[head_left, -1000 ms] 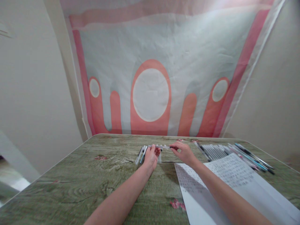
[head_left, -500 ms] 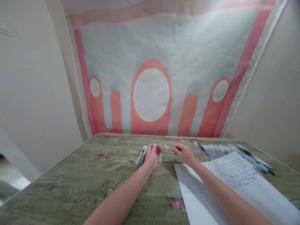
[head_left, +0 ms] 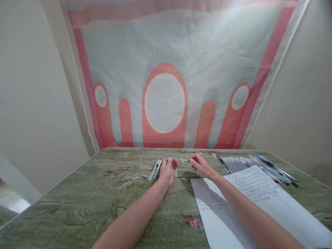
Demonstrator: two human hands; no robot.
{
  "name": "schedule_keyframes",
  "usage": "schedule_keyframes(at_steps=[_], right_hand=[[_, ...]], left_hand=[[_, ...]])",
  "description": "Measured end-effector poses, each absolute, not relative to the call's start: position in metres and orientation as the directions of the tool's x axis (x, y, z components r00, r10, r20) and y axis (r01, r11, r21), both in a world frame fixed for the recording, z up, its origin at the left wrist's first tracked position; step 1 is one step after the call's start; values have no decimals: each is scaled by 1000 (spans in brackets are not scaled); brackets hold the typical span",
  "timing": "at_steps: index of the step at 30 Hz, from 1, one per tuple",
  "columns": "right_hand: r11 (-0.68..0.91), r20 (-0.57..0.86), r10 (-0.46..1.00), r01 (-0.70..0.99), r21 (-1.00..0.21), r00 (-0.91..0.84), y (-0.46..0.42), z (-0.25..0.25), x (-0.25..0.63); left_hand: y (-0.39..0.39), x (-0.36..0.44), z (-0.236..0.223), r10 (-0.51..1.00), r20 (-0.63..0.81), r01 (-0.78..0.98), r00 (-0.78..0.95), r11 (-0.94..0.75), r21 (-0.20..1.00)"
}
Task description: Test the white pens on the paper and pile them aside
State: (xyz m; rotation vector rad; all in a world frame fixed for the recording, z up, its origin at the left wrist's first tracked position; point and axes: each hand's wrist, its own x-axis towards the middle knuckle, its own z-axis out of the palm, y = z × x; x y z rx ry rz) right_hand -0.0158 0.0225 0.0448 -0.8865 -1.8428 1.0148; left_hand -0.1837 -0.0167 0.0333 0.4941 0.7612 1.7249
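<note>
A thin, pale, see-through pen (head_left: 183, 160) lies level between my two hands, just above the table. My left hand (head_left: 168, 172) is closed around its left part, palm partly turned up. At its right end, the thumb and forefinger of my right hand (head_left: 202, 166) pinch the tip. Whether the pen is in one piece or in parts is too small to tell. Right beside my left hand, several pens (head_left: 155, 169) lie side by side, one with a blue body. A pale strip-like thing (head_left: 176, 173) shows partly behind my left fingers.
A sheet of handwritten paper (head_left: 220, 221) lies under my right forearm. Beyond it are a row of clear, slim pens or barrels (head_left: 234, 164) and several dark and blue pens (head_left: 280, 172). The wood-patterned table (head_left: 85, 204) meets a printed cloth (head_left: 164, 138) at the back.
The view has shifted slightly. My right hand still pinches the pen's right end, its other fingers a little more spread. My left hand keeps its hold.
</note>
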Motion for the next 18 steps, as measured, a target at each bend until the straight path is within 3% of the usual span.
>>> schedule_keyframes(at_steps=[6, 13, 18], right_hand=[[550, 420, 817, 313, -775, -395, 26, 37, -15], [278, 184, 908, 213, -937, -376, 24, 33, -21], [474, 361, 854, 273, -837, -375, 21, 40, -18]], left_hand=[[-17, -182, 30, 967, -11, -672, -255, -169, 721], [-17, -181, 27, 973, -12, -683, -229, -152, 714], [-15, -182, 26, 966, -67, -710, -248, -135, 691]])
